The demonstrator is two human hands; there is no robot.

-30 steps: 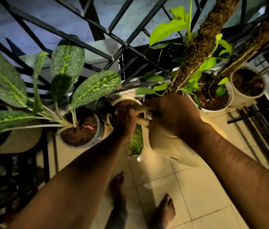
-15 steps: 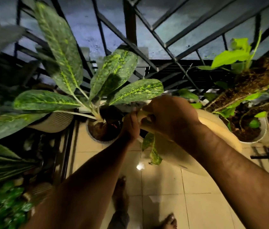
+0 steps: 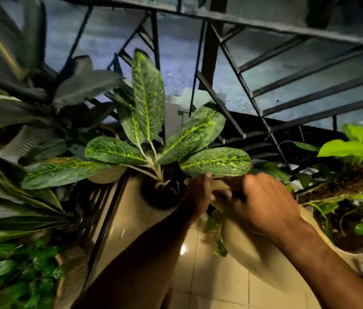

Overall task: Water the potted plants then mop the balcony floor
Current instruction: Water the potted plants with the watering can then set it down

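Note:
A cream watering can hangs tilted over the tiled floor, its front end toward a dark round pot that holds a plant with speckled green leaves. My right hand grips the can's handle from above. My left hand holds the can's front end, right at the pot's rim. The spout's tip is hidden behind my hands. A white pot with a climbing bright-green plant stands at the right.
Black metal railing closes off the balcony just behind the pots. More pots and large dark leaves crowd the left side, with small round leaves at the lower left. Beige floor tiles lie below my arms.
The view has swung left and up, so the speckled plant now sits at centre. Both hands moved with the can toward the dark pot. My feet have dropped out of sight.

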